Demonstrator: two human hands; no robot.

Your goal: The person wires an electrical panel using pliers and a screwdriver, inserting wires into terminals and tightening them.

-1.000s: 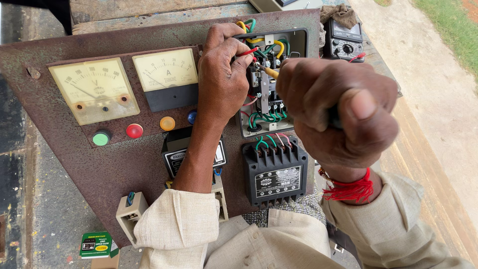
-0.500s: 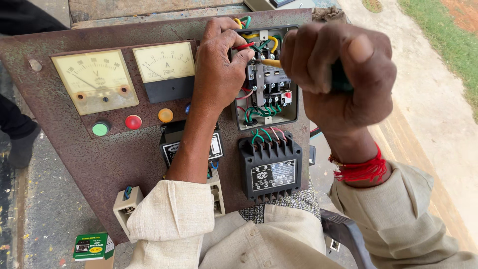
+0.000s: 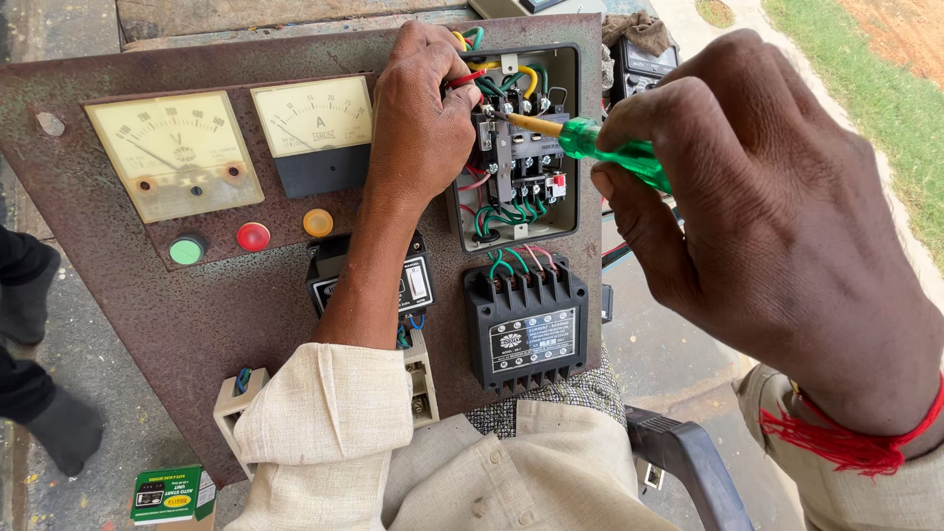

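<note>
Right hand (image 3: 777, 226) up close, grip closed around green screwdriver (image 3: 590, 146), tip touching terminal block (image 3: 516, 162) in the open box. Beyond, left hand (image 3: 423, 118) pinching red wire (image 3: 464, 79) at the block's top. Rusty panel (image 3: 147, 295) underneath, two meters (image 3: 177, 152) farther left.

Your left hand (image 3: 418, 123) is bare, and its forearm comes out of a cream cloth sleeve (image 3: 329, 423) rolled up thick near the elbow at the lower middle of the frame. Your right hand (image 3: 777, 236) is bare too, with red thread (image 3: 846, 438) wound around the wrist at lower right, fraying into loose ends. More cream cloth with small buttons fills the bottom edge.
</note>
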